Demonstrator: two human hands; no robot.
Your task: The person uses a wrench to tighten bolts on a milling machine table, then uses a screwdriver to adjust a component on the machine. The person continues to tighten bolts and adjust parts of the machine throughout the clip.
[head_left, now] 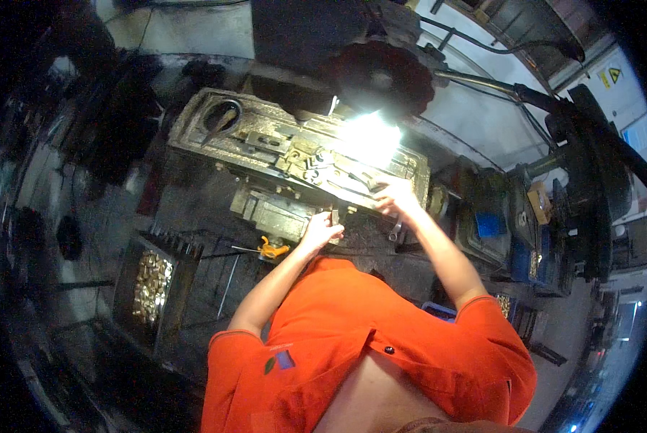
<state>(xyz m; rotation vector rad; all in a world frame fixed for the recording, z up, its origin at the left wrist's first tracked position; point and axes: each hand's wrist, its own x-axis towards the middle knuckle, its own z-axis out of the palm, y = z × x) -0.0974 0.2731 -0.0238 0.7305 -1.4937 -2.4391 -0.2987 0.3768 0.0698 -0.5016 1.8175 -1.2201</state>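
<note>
My left hand (320, 233) is closed at the front edge of a metal machine table (186, 137), its fingers pinching a small metal block (335, 216) that stands upright. Farther right, my right hand (397, 198) reaches over the same edge with its fingers curled. A slim light-coloured piece lies by its fingertips, and glare blurs what the fingers hold. Left of the right hand, a clamping fixture (309, 164) with metal parts sits on the table. Below the right hand hangs a wrench (395, 231).
A bright work lamp (374, 136) glares over the table's right half. An orange-handled tool (273, 249) lies left of my left hand. A bin of brass-coloured pieces (152, 286) stands at lower left. Blue bins (523, 263) are at right. A dark machine head (381, 76) overhangs the table.
</note>
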